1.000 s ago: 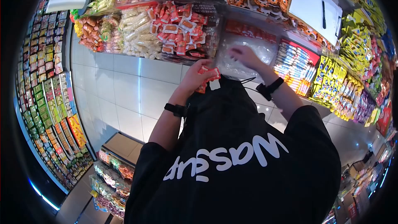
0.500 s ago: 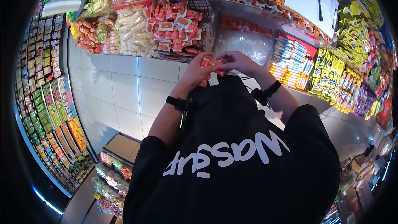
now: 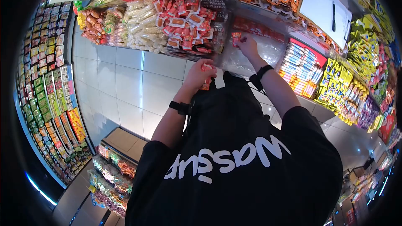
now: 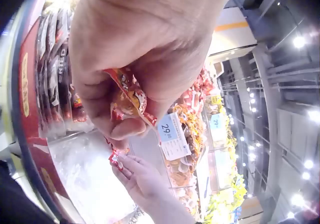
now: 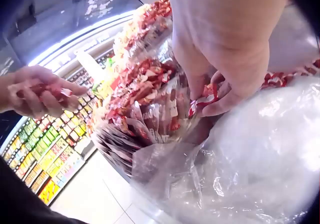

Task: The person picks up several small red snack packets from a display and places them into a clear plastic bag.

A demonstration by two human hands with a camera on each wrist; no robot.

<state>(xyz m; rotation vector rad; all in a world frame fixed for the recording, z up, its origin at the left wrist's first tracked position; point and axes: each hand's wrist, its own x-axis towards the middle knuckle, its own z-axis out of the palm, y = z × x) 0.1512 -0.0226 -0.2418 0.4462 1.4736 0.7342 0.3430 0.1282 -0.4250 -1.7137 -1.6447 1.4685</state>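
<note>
My left hand point(image 3: 198, 76) holds small red-wrapped snack packets point(image 3: 205, 84) in curled fingers, in front of the black shirt. In the left wrist view, one shiny red packet point(image 4: 127, 95) shows between its thumb and fingers. My right hand point(image 3: 250, 48) reaches over a bin lined with clear plastic point(image 3: 268, 53) and pinches a single red packet point(image 3: 236, 38) at its fingertips. Close up in the right wrist view, this packet point(image 5: 206, 100) hangs above the crinkled liner point(image 5: 250, 159). A row of red packets point(image 3: 261, 29) lies along the bin's far side.
Left of the bin, a heap of red-wrapped snacks point(image 3: 184, 21) sits beside dark packs marked "DRIED". Rolled wafer-like sticks point(image 3: 303, 65) and yellow packs point(image 3: 333, 79) stand to the right. A clipboard with a pen point(image 3: 324, 10) lies on the back display. Pale floor tiles point(image 3: 121, 75) show at left.
My right hand came to the left hand's packets, then moved away rightward and forward over the lined bin with one red packet. The left hand stays near the same spot, holding the others.
</note>
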